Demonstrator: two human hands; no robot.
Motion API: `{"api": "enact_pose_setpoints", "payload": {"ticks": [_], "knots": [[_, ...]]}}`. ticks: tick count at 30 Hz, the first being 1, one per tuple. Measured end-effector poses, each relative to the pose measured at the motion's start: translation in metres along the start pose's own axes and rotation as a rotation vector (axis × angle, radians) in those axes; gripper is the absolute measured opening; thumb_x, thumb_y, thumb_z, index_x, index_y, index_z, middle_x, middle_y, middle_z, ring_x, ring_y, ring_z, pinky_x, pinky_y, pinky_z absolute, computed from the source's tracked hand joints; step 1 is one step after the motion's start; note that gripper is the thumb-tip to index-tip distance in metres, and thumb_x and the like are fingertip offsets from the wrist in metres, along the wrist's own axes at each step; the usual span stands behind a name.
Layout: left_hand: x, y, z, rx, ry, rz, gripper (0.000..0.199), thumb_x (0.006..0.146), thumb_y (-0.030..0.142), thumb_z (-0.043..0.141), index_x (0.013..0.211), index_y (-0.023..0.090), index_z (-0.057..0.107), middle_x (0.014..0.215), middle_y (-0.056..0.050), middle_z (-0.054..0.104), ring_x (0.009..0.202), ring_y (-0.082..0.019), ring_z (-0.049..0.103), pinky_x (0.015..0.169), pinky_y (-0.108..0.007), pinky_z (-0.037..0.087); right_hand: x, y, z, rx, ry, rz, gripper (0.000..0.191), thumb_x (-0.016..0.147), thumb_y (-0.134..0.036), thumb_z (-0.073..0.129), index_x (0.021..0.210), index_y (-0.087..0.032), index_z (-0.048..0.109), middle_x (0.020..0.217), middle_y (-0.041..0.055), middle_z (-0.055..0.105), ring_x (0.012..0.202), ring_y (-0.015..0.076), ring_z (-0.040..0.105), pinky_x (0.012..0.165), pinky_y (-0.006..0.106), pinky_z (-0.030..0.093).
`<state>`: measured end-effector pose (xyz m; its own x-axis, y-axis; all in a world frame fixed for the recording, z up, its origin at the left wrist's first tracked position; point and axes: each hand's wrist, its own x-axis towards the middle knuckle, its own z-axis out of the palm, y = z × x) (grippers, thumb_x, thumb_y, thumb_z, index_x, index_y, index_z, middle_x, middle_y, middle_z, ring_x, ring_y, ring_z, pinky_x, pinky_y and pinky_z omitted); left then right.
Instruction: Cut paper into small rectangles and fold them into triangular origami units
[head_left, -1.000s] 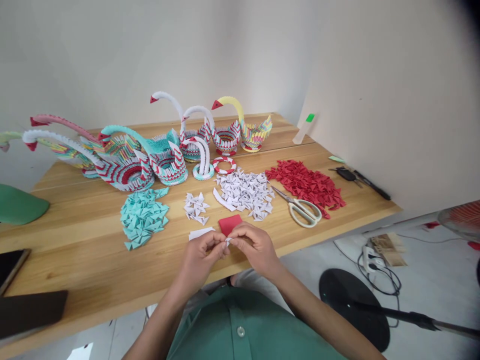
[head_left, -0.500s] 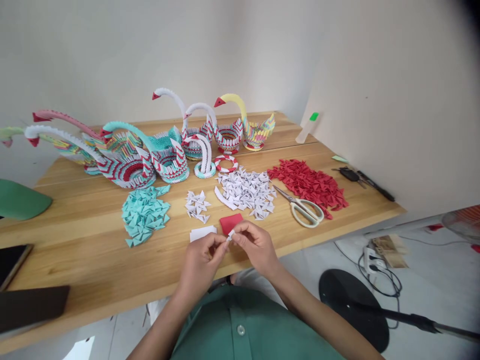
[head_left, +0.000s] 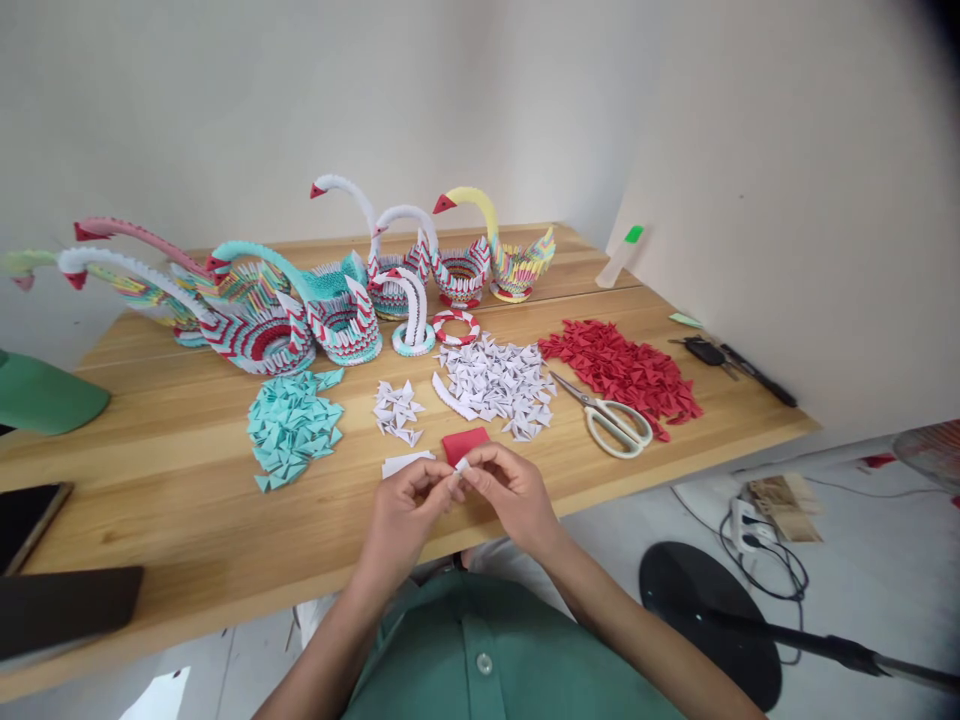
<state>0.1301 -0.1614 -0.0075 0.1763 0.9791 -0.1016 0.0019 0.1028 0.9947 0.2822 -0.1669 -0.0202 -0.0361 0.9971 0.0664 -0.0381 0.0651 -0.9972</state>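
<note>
At left lies a loose pile of folded turquoise paper triangles [head_left: 295,430]; then a small cluster of folded white paper triangles [head_left: 397,412]. The left hand [head_left: 409,505] pinches, thumb to finger, the lower edge of a tiny white paper piece [head_left: 462,466], held just in front of a flat red paper rectangle [head_left: 465,441]. The right hand [head_left: 514,495] pinches its upper end, fingertips closed. Since half a second ago the piece's visible part looks shorter, suggesting handling continues. White-handled metal scissors [head_left: 619,428] lie farther right, untouched.
</note>
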Motion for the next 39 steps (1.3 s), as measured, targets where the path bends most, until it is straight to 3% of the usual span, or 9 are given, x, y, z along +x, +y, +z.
{"api": "enact_pose_setpoints", "payload": {"ticks": [6,16,21,27,39], "knots": [[0.0,0.003,0.001,-0.044,0.009,-0.042,0.023,0.074,0.036,0.068,0.068,0.015,0.063,0.057,0.001,0.062,0.051,-0.01,0.052,0.053,-0.021,0.044,0.0,0.001,-0.002,-0.06,0.012,-0.039,0.016,0.082,-0.034,0.067,0.084,-0.019,0.066,0.076,0.0015,0.068,0.069,0.0141,0.062,0.067,0.024,0.052],[0.003,0.007,-0.005,-0.038,-0.029,0.011,0.023,0.076,0.038,0.067,0.072,0.015,0.066,0.06,0.0,0.062,0.055,-0.011,0.053,0.054,-0.022,0.043,-0.001,0.003,-0.005,-0.061,-0.036,-0.066,0.019,0.085,-0.036,0.065,0.085,-0.019,0.071,0.076,0.0026,0.069,0.068,0.0145,0.063,0.067,0.025,0.052],[0.003,0.01,-0.008,0.106,-0.055,0.055,0.019,0.078,0.031,0.063,0.068,0.016,0.064,0.058,0.001,0.057,0.056,-0.011,0.05,0.056,-0.022,0.04,0.0,0.0,-0.006,-0.137,-0.053,-0.152,0.018,0.088,-0.034,0.063,0.089,-0.021,0.075,0.077,0.0033,0.069,0.068,0.0152,0.063,0.065,0.026,0.051],[0.0,0.011,-0.006,0.344,0.022,0.193,0.014,0.079,0.021,0.059,0.066,0.017,0.063,0.059,0.002,0.059,0.056,-0.011,0.048,0.056,-0.021,0.037,0.0,-0.005,-0.006,-0.249,-0.048,-0.251,0.017,0.09,-0.031,0.061,0.092,-0.024,0.077,0.078,0.0039,0.07,0.072,0.0166,0.063,0.068,0.027,0.05],[-0.002,0.012,-0.004,0.234,0.018,0.173,0.022,0.083,0.03,0.058,0.066,0.017,0.062,0.061,0.001,0.057,0.06,-0.013,0.049,0.059,-0.022,0.039,-0.001,-0.01,-0.005,-0.335,-0.054,-0.372,0.02,0.093,-0.031,0.058,0.095,-0.025,0.077,0.078,0.0041,0.07,0.07,0.0161,0.064,0.066,0.027,0.051]]}}
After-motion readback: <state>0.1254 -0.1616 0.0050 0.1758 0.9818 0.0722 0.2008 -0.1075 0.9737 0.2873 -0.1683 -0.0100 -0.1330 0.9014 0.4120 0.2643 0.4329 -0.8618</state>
